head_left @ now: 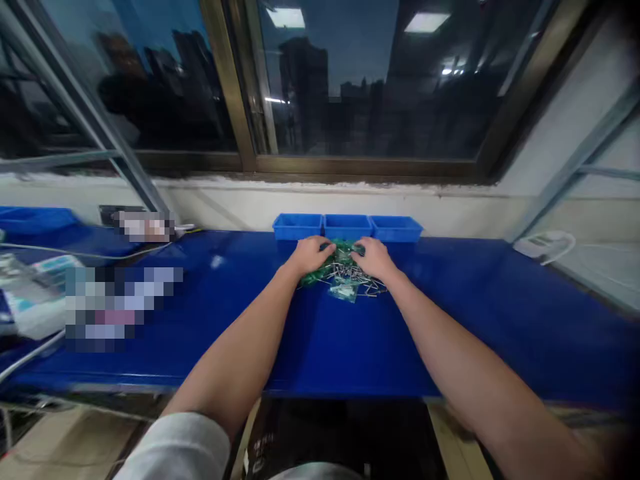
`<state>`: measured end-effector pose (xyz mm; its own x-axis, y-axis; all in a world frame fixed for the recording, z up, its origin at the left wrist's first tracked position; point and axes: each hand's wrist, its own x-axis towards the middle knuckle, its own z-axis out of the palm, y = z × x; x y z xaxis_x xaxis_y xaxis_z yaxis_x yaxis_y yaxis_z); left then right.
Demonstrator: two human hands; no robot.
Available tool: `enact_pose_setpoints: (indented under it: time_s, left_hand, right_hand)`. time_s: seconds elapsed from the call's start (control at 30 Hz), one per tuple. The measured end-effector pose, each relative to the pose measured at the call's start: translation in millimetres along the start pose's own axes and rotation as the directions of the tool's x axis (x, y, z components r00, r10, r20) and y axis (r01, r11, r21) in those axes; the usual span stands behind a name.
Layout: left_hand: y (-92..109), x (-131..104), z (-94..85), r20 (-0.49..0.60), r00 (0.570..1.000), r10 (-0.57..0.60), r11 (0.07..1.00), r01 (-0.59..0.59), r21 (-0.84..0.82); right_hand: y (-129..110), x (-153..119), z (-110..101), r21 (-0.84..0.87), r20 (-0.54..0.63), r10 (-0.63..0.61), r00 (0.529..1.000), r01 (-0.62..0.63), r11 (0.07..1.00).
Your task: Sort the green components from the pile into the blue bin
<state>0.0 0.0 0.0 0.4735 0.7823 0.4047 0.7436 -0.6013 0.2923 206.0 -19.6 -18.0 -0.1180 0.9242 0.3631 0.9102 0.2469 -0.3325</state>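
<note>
My left hand (313,257) and my right hand (373,258) reach forward over a small heap on the blue table (320,347). Between them is a green plastic bag (343,249), with the curled fingers and thumbs of both hands closed on its sides. The far fingertips are partly hidden. Under and in front of the bag lies a loose pile of thin, shiny metal pins (353,272), perhaps screws; they are too small to tell. A small clear greenish packet (344,289) with pale pieces lies at the pile's near edge. More green plastic shows beside my left wrist.
Three blue bins (347,227) stand in a row behind the pile, by the wall. At left are a white device (37,300), cables and a blurred patch. Another blue tray (35,219) sits at far left. Metal frame posts (135,175) rise on both sides; a white cable (555,248) lies right.
</note>
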Motion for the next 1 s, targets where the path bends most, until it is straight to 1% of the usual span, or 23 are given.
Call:
enact_pose_setpoints:
  time_s: [0.07,0.17,0.23,0.33,0.53,0.67,0.77,0.9,0.93,1.0]
  left_hand:
    - [0.7,0.3,-0.1,0.000,1.000,-0.001,1.000,0.001,-0.010]
    - [1.0,0.8,0.7,-0.004,1.000,0.001,0.999,-0.001,-0.033]
    - [0.7,1.2,1.8,-0.007,1.000,0.000,0.999,0.000,-0.049]
    - [0.0,1.4,3.3,-0.003,1.000,-0.004,0.998,0.004,-0.065]
    - [0.3,1.2,2.9,-0.013,1.000,0.000,0.996,-0.001,-0.086]
    - [1.7,1.3,1.8,-0.021,1.000,-0.002,0.996,0.000,-0.089]
    - [2.3,1.5,1.7,-0.037,0.999,-0.007,0.996,0.004,-0.091]
    - [4.2,0.6,1.4,-0.091,0.996,-0.009,0.990,-0.003,-0.138]
    - [5.3,0.1,1.1,-0.100,0.995,-0.007,0.987,-0.009,-0.161]
    - [8.0,-0.9,0.1,-0.113,0.994,0.001,0.978,-0.025,-0.209]
  right_hand:
    - [-2.0,-0.3,1.4,0.016,0.053,0.015,0.998,-0.016,1.000]
    - [-4.6,-0.9,1.4,0.018,0.087,0.038,0.996,-0.039,0.999]
    - [-5.7,-1.2,-0.2,0.013,0.071,0.040,0.997,-0.041,0.999]
    - [-6.6,-1.9,-3.5,0.020,0.015,0.015,1.000,-0.015,1.000]
    - [-11.4,-5.6,-10.0,-0.028,-0.017,-0.098,0.995,0.097,0.995]
    - [-13.8,-6.6,-13.8,-0.072,-0.112,-0.095,0.989,0.087,0.994]
    - [-12.9,-4.7,-14.9,-0.037,-0.227,-0.145,0.963,0.140,0.989]
    - [-14.8,-1.4,-15.8,0.119,-0.377,-0.216,0.901,0.278,0.953]
    - [-16.4,-1.0,-16.2,0.172,-0.398,-0.217,0.891,0.305,0.937]
    - [-20.2,-0.6,-16.8,0.281,-0.409,-0.205,0.889,0.337,0.899]
